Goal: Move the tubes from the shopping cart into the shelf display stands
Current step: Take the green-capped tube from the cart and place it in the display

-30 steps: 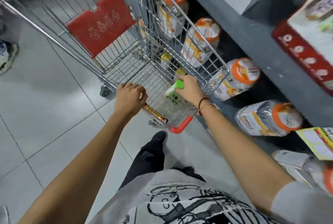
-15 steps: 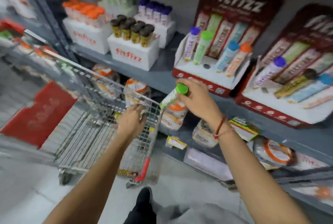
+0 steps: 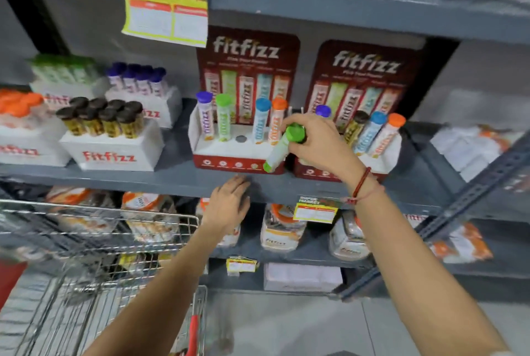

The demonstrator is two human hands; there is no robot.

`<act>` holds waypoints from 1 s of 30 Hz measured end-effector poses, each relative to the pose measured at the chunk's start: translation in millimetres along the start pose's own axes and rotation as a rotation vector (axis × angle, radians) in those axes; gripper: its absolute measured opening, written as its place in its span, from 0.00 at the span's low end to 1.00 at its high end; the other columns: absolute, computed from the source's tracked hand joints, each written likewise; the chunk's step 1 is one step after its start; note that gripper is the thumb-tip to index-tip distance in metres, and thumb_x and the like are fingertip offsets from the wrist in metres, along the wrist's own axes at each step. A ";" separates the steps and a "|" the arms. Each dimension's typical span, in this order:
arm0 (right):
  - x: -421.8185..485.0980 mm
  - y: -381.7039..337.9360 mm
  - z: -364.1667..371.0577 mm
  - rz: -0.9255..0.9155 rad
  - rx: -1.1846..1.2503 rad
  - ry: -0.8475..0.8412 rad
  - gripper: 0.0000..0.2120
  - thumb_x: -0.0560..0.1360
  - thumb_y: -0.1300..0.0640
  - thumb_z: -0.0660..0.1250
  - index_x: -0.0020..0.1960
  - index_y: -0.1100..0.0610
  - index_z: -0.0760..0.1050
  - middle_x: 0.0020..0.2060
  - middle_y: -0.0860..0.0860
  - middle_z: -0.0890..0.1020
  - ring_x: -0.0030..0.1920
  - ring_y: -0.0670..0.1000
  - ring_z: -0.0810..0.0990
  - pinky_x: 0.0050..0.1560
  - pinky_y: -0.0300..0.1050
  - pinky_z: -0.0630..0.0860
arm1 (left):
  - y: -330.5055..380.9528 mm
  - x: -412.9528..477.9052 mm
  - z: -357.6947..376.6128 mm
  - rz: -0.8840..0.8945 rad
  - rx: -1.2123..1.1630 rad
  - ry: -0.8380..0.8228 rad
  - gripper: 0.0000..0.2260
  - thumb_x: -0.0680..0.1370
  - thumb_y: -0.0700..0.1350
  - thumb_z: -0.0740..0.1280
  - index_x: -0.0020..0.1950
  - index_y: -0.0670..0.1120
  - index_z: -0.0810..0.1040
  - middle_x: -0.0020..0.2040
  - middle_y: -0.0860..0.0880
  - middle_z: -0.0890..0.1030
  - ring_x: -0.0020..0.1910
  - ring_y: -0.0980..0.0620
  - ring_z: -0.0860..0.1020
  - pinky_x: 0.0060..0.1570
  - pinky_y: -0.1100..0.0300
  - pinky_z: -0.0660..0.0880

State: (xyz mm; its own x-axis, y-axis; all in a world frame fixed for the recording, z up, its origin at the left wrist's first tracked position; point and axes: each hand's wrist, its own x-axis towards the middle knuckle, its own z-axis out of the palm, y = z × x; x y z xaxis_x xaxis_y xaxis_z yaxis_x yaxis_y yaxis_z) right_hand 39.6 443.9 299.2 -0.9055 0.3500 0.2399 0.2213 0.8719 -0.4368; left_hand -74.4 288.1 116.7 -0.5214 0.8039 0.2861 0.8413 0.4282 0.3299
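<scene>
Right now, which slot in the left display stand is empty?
The middle slot of the left display stand, a dark hole between the green-capped tube and the blue-capped tube; every other slot holds a tube.

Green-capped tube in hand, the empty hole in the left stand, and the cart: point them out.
Green-capped tube (image 3: 279, 149): head view, on its pale body.
Empty hole (image 3: 241, 138): head view, on the dark opening.
Cart (image 3: 114, 225): head view, on its wire rim.

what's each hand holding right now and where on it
The right hand holds a green tube by its capped top end, tilted in front of the display stands. The left hand holds nothing; it lies open against the shelf edge.
</scene>
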 end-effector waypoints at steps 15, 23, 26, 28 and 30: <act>-1.0 33.5 -18.3 0.175 0.060 -0.005 0.15 0.72 0.60 0.65 0.59 0.55 0.74 0.50 0.56 0.78 0.59 0.59 0.72 0.59 0.47 0.70 | -5.4 -6.6 21.0 -0.022 0.052 -0.040 0.26 0.75 0.51 0.51 0.67 0.40 0.71 0.66 0.42 0.73 0.67 0.44 0.68 0.67 0.46 0.59; 3.8 60.5 -40.0 0.166 0.027 0.142 0.09 0.74 0.54 0.67 0.49 0.60 0.78 0.36 0.55 0.77 0.32 0.52 0.77 0.35 0.41 0.73 | 26.9 4.9 28.3 0.011 0.032 0.014 0.23 0.76 0.50 0.52 0.63 0.38 0.74 0.62 0.40 0.77 0.63 0.42 0.73 0.64 0.43 0.63; 10.6 75.8 -45.8 0.163 -0.039 0.174 0.14 0.73 0.51 0.68 0.54 0.59 0.77 0.37 0.53 0.76 0.42 0.52 0.74 0.43 0.43 0.70 | 40.8 11.1 34.4 0.078 0.024 -0.027 0.24 0.76 0.50 0.52 0.63 0.38 0.74 0.63 0.40 0.76 0.64 0.43 0.72 0.64 0.44 0.63; 16.8 83.9 -48.9 0.170 -0.095 0.175 0.19 0.73 0.48 0.67 0.59 0.58 0.76 0.46 0.55 0.81 0.51 0.55 0.75 0.50 0.48 0.74 | 43.6 12.2 37.4 0.090 0.037 -0.058 0.24 0.76 0.51 0.52 0.64 0.38 0.74 0.64 0.41 0.76 0.64 0.44 0.71 0.64 0.43 0.63; 21.7 88.3 -50.8 0.173 -0.174 0.170 0.21 0.73 0.46 0.66 0.61 0.57 0.74 0.53 0.57 0.81 0.58 0.58 0.74 0.56 0.54 0.75 | 42.5 11.6 38.8 0.102 0.048 -0.067 0.24 0.76 0.51 0.52 0.64 0.38 0.73 0.64 0.40 0.75 0.64 0.43 0.72 0.64 0.42 0.63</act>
State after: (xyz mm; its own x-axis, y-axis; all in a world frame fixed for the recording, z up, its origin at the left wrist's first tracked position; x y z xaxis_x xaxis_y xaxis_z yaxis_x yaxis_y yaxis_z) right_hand 57.9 545.9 309.9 -0.7787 0.5378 0.3231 0.4388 0.8349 -0.3323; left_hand -39.2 331.6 99.0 -0.4235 0.8694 0.2547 0.8962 0.3610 0.2578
